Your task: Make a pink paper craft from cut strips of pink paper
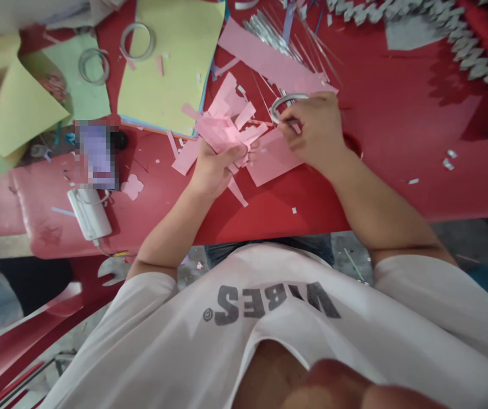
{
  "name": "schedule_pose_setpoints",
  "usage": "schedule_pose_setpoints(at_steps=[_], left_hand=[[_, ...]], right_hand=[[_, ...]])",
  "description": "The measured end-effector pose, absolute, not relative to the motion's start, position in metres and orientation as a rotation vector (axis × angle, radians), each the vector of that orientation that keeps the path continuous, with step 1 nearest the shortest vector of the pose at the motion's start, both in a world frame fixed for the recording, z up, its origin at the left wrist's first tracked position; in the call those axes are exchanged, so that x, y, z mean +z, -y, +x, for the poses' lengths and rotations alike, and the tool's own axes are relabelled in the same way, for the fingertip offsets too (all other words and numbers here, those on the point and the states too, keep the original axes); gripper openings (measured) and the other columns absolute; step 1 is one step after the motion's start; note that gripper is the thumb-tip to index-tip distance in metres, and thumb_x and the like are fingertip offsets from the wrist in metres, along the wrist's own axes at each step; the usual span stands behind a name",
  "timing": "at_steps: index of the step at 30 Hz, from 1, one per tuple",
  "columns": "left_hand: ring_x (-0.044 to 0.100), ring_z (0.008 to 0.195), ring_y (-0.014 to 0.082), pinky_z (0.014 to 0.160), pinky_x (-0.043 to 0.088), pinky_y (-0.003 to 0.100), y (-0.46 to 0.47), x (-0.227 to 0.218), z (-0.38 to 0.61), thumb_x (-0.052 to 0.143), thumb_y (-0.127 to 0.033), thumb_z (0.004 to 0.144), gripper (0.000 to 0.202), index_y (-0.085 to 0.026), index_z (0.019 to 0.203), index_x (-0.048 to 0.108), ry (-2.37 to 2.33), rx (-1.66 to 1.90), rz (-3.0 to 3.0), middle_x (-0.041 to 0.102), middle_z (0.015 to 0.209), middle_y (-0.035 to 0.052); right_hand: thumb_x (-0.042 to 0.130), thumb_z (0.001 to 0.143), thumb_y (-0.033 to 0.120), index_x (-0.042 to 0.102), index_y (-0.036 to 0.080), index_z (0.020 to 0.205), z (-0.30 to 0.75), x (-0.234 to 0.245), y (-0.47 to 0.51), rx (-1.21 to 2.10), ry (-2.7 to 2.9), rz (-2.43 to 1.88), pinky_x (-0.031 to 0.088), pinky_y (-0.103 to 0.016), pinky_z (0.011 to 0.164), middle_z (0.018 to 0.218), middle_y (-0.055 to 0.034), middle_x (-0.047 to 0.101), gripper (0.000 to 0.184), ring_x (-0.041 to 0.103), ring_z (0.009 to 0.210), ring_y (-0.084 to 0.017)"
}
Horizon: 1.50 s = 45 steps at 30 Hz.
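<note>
My left hand (216, 167) is closed around a bunch of pink paper strips (222, 128), which fan out above and below the fingers. To its right, my right hand (314, 128) grips a roll of tape (275, 108) between thumb and fingers, its ring partly covered by the hand. Beneath and between the hands lies a pink paper sheet (273, 162). A longer pink paper band (265, 54) runs behind them, beside a bundle of thin silvery wires (271, 34).
Yellow paper sheets (167, 68) lie at the back, with a tape roll (137, 41) on them and another tape roll (94, 65) on green paper. A phone (97, 156) and a white power bank (90, 213) rest at left. White zigzag garlands (465, 42) occupy the back right.
</note>
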<state>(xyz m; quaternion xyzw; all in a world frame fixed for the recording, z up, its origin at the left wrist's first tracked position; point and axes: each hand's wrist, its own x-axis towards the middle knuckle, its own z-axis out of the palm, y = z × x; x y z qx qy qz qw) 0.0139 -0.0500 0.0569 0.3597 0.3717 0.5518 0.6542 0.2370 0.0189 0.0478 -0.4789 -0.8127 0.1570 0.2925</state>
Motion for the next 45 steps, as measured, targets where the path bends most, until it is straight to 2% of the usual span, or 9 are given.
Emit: schedule_pose_setpoints(at_steps=[3,5,10,17,20,24,34,39,45], left_hand=[[0.073,0.098,0.023,0.086,0.062,0.036,0.048,0.057,0.016,0.077,-0.027,0.083,0.018,-0.014,0.093,0.071,-0.835,1.28,0.853,0.071,0.092,0.0051],[0.073,0.098,0.0224,0.091,0.061,0.038,0.047,0.056,0.017,0.075,-0.026,0.084,0.015,-0.015,0.093,0.071,-0.833,1.283,0.876,0.071,0.092,0.0039],[0.073,0.091,0.0198,0.087,0.063,0.037,0.044,0.045,0.017,0.078,-0.031,0.082,0.025,-0.019,0.103,0.071,-0.91,1.319,0.97,0.07,0.094,0.0023],[0.071,0.077,0.0148,0.075,0.061,0.029,0.041,0.036,0.018,0.072,-0.039,0.087,0.021,-0.019,0.087,0.07,-1.084,1.451,1.118,0.066,0.079,-0.0008],[0.068,0.074,0.0114,0.072,0.058,0.025,0.041,0.035,0.017,0.068,-0.04,0.091,0.026,-0.018,0.077,0.068,-1.11,1.473,1.138,0.061,0.072,-0.0026],[0.065,0.071,0.0084,0.069,0.056,0.021,0.041,0.033,0.017,0.067,-0.038,0.091,0.025,-0.018,0.075,0.067,-1.102,1.502,1.109,0.058,0.072,-0.0035],[0.064,0.074,0.0095,0.07,0.056,0.021,0.046,0.037,0.023,0.068,-0.042,0.09,0.023,-0.02,0.084,0.071,-1.107,1.49,1.081,0.066,0.08,-0.0014],[0.065,0.074,0.0105,0.071,0.056,0.022,0.048,0.04,0.024,0.069,-0.042,0.088,0.024,-0.019,0.081,0.071,-1.126,1.459,1.036,0.067,0.081,-0.0001],[0.067,0.078,0.0131,0.076,0.058,0.026,0.05,0.042,0.024,0.072,-0.043,0.086,0.025,-0.018,0.086,0.071,-1.111,1.407,1.004,0.068,0.082,0.0012]], right_hand=[[0.065,0.085,0.026,0.066,0.031,0.096,0.232,0.052,-0.012,0.421,2.152,-1.244,0.039,-0.052,0.105,0.107,0.0015,0.071,0.011,0.063,0.107,-0.026],[0.059,0.09,0.026,0.065,0.031,0.1,0.228,0.057,-0.005,0.471,2.072,-1.186,0.042,-0.049,0.104,0.112,0.0006,0.069,0.012,0.062,0.112,-0.024],[0.045,0.1,0.043,0.064,0.028,0.097,0.219,0.066,0.01,0.72,1.798,-1.131,0.052,-0.04,0.081,0.094,-0.003,0.069,0.024,0.065,0.085,-0.019],[0.056,0.095,0.047,0.062,0.022,0.075,0.203,0.079,0.033,0.766,1.76,-1.095,0.038,-0.031,0.058,0.061,0.0013,0.055,0.033,0.05,0.058,-0.012],[0.058,0.094,0.043,0.064,0.02,0.075,0.198,0.078,0.04,0.839,1.761,-1.097,0.038,-0.029,0.057,0.063,0.0016,0.058,0.031,0.051,0.058,-0.01],[0.064,0.091,0.045,0.068,0.02,0.077,0.195,0.068,0.037,0.961,1.671,-1.143,0.041,-0.028,0.056,0.067,0.0012,0.062,0.029,0.055,0.06,-0.01],[0.066,0.086,0.054,0.066,0.022,0.071,0.19,0.06,0.036,1.128,1.567,-1.15,0.039,-0.029,0.051,0.06,0.0015,0.06,0.036,0.052,0.054,-0.012],[0.065,0.085,0.058,0.065,0.022,0.069,0.187,0.062,0.038,1.149,1.566,-1.167,0.04,-0.029,0.053,0.061,0.0011,0.061,0.04,0.053,0.055,-0.012],[0.068,0.085,0.053,0.067,0.022,0.071,0.186,0.058,0.038,1.154,1.574,-1.132,0.042,-0.029,0.053,0.063,0.0013,0.063,0.034,0.055,0.056,-0.012]])
